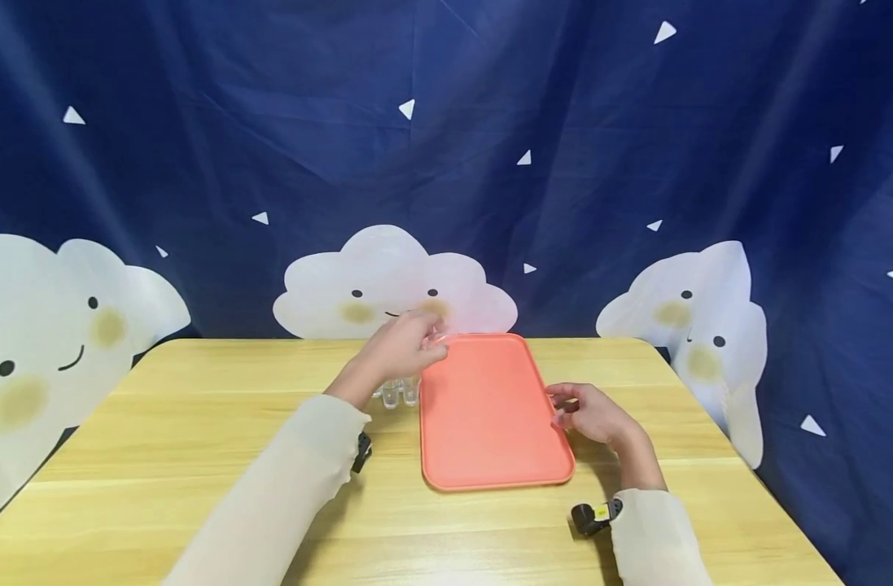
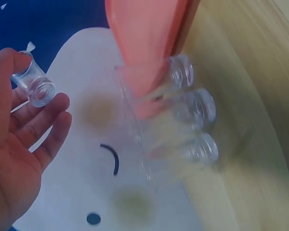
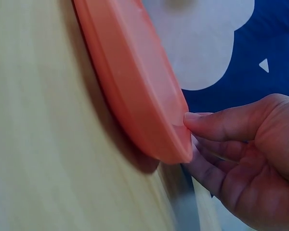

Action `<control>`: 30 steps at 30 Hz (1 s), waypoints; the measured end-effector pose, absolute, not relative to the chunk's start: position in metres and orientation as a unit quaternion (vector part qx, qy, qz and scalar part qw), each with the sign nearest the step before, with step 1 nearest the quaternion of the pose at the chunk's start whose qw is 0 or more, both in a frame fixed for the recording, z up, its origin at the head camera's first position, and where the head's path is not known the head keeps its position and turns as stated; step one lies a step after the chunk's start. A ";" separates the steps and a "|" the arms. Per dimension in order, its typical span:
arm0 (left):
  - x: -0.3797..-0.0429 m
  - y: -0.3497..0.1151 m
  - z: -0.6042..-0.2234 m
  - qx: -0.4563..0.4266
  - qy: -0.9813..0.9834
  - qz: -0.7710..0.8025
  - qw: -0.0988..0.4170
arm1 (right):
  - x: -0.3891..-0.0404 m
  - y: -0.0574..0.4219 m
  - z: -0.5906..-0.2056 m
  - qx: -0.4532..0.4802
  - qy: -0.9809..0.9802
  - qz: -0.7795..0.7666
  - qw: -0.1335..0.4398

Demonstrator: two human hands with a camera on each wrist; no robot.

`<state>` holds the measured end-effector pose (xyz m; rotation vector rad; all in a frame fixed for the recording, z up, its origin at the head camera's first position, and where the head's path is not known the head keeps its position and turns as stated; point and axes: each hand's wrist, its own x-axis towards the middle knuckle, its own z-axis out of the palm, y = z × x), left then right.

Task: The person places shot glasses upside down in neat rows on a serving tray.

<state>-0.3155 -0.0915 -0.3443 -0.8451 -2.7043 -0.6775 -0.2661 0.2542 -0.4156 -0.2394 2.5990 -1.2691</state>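
Note:
My left hand [image 1: 402, 346] is raised over the tray's far left corner and pinches a small clear shot glass [image 2: 36, 89] between thumb and fingers. Several more shot glasses [image 1: 391, 395] stand on the table under that wrist, left of the tray; three show in a row in the left wrist view. The coral-pink rectangular tray [image 1: 493, 415] lies flat with its inside bare. At its right edge is my right hand [image 1: 593, 413], thumb [image 3: 207, 124] on the rim and the other fingers curled beside it.
A light wood-grain table [image 1: 197, 448] carries everything. Behind it hangs a dark blue curtain [image 1: 475, 187] with white clouds and small triangles. A small black wrist camera [image 1: 593, 517] shows by the right sleeve.

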 end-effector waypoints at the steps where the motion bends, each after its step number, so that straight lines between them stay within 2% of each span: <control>1: -0.318 -0.087 -0.344 -0.296 -0.921 -0.227 0.115 | -0.266 0.254 -0.415 -0.080 0.889 -0.434 0.120; 6: -0.330 -0.062 -0.347 -0.329 -0.914 -0.206 0.115 | -0.264 0.255 -0.414 -0.073 0.892 -0.429 0.121; 14: -0.340 -0.027 -0.351 -0.334 -0.916 -0.209 0.074 | -0.264 0.257 -0.414 -0.076 0.894 -0.426 0.118; 19: -0.341 -0.012 -0.355 -0.343 -0.914 -0.206 0.070 | -0.265 0.256 -0.413 -0.081 0.893 -0.426 0.121; 30: -0.343 0.002 -0.371 -0.269 -0.920 -0.283 0.037 | -0.266 0.253 -0.413 -0.079 0.892 -0.427 0.128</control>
